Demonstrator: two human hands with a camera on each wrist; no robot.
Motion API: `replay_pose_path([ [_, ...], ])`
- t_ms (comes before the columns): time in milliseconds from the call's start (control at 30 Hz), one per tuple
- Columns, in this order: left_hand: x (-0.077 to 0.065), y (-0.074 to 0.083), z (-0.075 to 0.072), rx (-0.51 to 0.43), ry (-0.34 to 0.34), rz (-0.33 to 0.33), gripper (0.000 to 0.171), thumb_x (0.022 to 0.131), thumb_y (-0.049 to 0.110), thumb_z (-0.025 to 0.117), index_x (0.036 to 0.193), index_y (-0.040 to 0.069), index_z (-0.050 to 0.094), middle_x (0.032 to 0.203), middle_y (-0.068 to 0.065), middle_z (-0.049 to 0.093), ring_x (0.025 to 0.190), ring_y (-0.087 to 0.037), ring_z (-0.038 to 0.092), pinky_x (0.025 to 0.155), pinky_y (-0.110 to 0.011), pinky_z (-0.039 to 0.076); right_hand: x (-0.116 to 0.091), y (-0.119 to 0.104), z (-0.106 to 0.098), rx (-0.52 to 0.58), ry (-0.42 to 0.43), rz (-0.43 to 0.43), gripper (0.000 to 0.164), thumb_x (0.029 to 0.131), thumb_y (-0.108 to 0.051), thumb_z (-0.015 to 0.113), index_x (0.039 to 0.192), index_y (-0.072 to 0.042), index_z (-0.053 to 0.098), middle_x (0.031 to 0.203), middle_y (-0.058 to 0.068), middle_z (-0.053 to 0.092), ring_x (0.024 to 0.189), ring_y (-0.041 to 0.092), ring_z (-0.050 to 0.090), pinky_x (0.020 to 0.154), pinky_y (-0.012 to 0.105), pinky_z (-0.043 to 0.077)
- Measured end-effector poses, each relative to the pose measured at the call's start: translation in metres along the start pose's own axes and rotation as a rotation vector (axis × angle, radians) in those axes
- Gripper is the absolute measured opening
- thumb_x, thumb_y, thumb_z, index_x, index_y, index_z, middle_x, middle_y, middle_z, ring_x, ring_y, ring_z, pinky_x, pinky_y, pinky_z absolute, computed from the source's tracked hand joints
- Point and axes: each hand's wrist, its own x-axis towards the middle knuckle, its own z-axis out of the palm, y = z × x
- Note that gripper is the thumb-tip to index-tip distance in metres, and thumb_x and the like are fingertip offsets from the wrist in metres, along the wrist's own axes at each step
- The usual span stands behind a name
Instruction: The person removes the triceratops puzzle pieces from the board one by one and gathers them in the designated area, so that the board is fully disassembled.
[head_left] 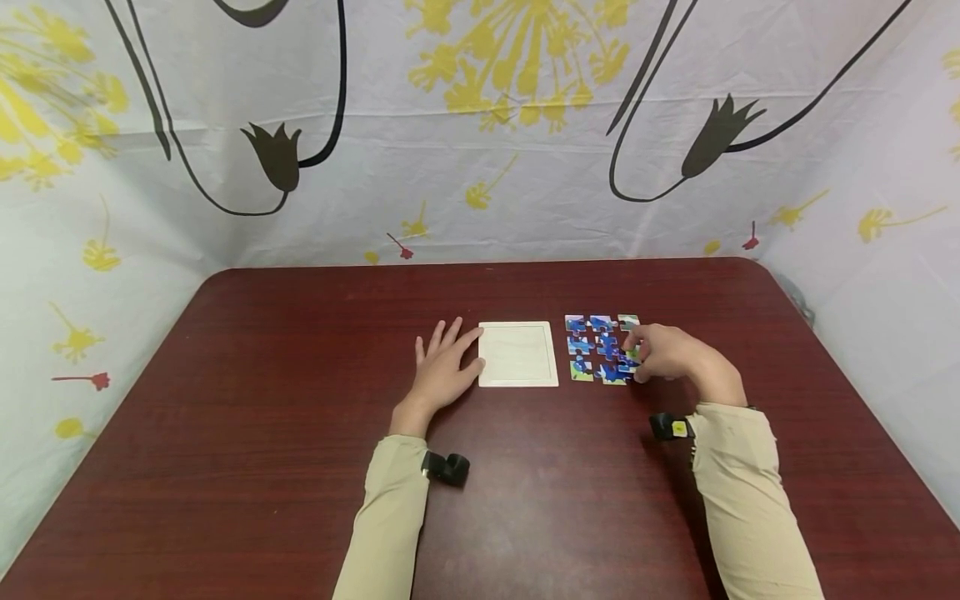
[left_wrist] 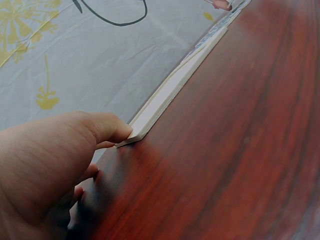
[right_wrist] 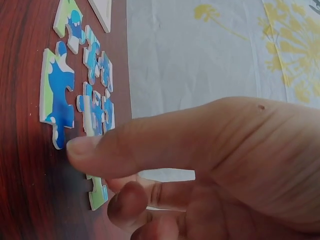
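Observation:
A pale square puzzle tray (head_left: 517,354) with a raised border lies flat on the table. My left hand (head_left: 441,379) rests at its left side, fingers spread, thumb and index finger touching the edge; the left wrist view shows the thumb (left_wrist: 117,129) at the tray's corner. Right of the tray lie several blue and green jigsaw pieces (head_left: 580,345) in loose rows. My right hand (head_left: 671,354) is over their right side, thumb and fingers curled about a jigsaw piece (right_wrist: 91,117), which stands tilted and is partly hidden by the thumb. A bottom-row piece (right_wrist: 59,95) lies beside the thumb.
The dark red wooden table (head_left: 300,350) extends around both arms. A white patterned cloth (head_left: 480,167) hangs behind its far edge and along the sides. Each wrist carries a small black camera (head_left: 447,469) on a strap.

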Motion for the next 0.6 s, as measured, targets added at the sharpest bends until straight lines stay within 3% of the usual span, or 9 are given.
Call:
replay_pose_path([
  [267,0.0000,0.0013,-0.0007,-0.002,-0.011,-0.014,0.051,0.093,0.034,0.052,0.143,0.025,0.040,0.153,-0.005,0.019,0.141,-0.027,0.004,0.106,-0.055,-0.006,-0.0001,0.0015,-0.0001,0.015,-0.029,0.011,0.038,0.074,-0.002,0.072,0.106,0.006,0.054,0.081,0.012,0.051,0.056,0.018,0.045,0.049,0.030,0.041],
  [600,0.0005,0.0016,-0.0006,0.009,-0.012,-0.019,0.051,0.093,0.033,0.052,0.142,0.025,0.041,0.153,-0.005,0.019,0.141,-0.026,0.005,0.107,-0.055,-0.006,-0.0034,0.0074,-0.0035,0.027,-0.002,-0.020,0.036,0.071,0.001,0.070,0.103,0.005,0.055,0.086,0.014,0.045,0.058,0.018,0.043,0.049,0.030,0.039],
])
